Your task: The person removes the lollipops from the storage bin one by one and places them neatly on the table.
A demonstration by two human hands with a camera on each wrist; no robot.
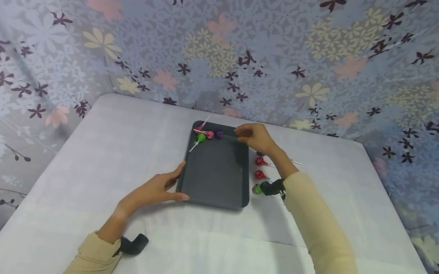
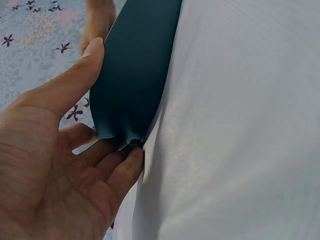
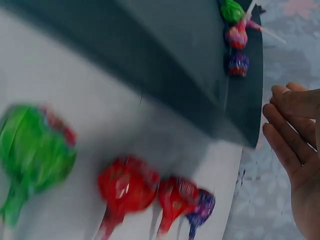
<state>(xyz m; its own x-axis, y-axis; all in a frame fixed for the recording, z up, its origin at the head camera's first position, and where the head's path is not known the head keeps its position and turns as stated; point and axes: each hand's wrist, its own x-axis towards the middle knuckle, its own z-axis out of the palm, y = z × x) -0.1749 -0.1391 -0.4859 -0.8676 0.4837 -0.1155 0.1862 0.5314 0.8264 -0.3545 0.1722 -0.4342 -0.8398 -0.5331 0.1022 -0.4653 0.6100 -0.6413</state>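
Note:
A dark grey rectangular tray [image 1: 215,174] lies on the white-covered table. My left hand [image 1: 156,189] holds its near left corner, thumb at the near edge and fingers along the left side. Over the far right corner is my right hand [image 1: 259,138], fingers loosely bent with nothing between them. Inside the tray's far left part lie a green lollipop [image 1: 201,138], pink ones [image 1: 209,134] and a purple one [image 3: 238,64]. Along the outside of the right edge lie a green lollipop [image 3: 37,145], two red ones [image 3: 127,185] and a purple one [image 3: 201,207], partly hidden under my right forearm in the head view.
The white cloth [image 1: 203,252] covers the table and shows a crease in front of the tray. A flower-patterned backdrop [image 1: 233,40] rises behind the table's far edge and along both sides.

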